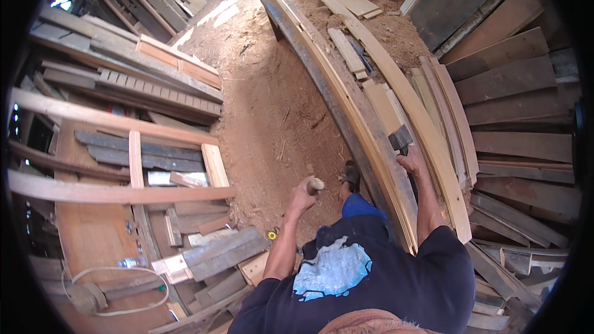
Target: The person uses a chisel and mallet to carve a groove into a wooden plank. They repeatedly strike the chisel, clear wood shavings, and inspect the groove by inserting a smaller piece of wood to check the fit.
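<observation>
My right hand (413,162) is closed round the handle of a hammer with a dark, blocky head (400,138). It is over the workbench, just right of the long, narrow boards (346,108) lying along the bench's left side. My left hand (301,198) is raised over the dirt floor, left of the bench. Its fingers wrap a thick wooden handle with a pale round end (315,185); whatever else belongs to that handle is hidden. A long pale plank (402,83) lies on the right of the hammer, with shorter boards (382,105) beside it.
Stacked planks (507,111) line the right side. A timber frame (111,195) and piles of offcuts (223,253) stand at the left. A yellow tape measure (272,235) lies near my left forearm. Sawdust covers the floor (278,105). My foot (351,176) is beside the bench.
</observation>
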The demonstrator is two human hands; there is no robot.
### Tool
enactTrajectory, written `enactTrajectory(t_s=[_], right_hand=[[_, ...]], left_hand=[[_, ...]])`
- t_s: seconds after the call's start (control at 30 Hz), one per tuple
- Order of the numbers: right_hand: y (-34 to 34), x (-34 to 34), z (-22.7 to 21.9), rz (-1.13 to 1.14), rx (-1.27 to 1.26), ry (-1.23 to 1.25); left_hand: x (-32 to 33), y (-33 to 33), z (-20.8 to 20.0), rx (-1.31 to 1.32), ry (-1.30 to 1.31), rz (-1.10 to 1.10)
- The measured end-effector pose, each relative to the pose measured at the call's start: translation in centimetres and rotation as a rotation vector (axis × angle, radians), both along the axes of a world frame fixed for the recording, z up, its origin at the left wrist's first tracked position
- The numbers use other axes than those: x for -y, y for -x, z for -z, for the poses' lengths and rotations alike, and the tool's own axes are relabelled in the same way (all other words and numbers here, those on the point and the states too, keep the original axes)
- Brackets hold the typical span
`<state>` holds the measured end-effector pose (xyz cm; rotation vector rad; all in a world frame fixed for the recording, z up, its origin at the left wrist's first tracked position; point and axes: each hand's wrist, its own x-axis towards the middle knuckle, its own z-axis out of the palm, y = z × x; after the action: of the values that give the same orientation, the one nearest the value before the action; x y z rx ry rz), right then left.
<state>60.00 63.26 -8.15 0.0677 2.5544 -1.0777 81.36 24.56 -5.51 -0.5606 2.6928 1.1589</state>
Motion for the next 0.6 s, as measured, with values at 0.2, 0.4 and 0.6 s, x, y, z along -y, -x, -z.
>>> enactTrajectory(t_s=[0.2, 0.4, 0.6], right_hand=[[16.7, 9.5, -1.0, -0.141, -0.125, -0.286], [28.9, 13.7, 1.8, -0.149, -0.041, -0.369], [36.9, 15.6, 7.3, -0.12, -0.002, -0.411]], left_hand=[[-2.8, 19.4, -3.6, 0.076, 0.103, 0.421], [-6.2, 27.8, -1.7, 0.122, -0.02, 0.461], [-6.8, 28.3, 0.9, 0.175, -0.047, 0.434]])
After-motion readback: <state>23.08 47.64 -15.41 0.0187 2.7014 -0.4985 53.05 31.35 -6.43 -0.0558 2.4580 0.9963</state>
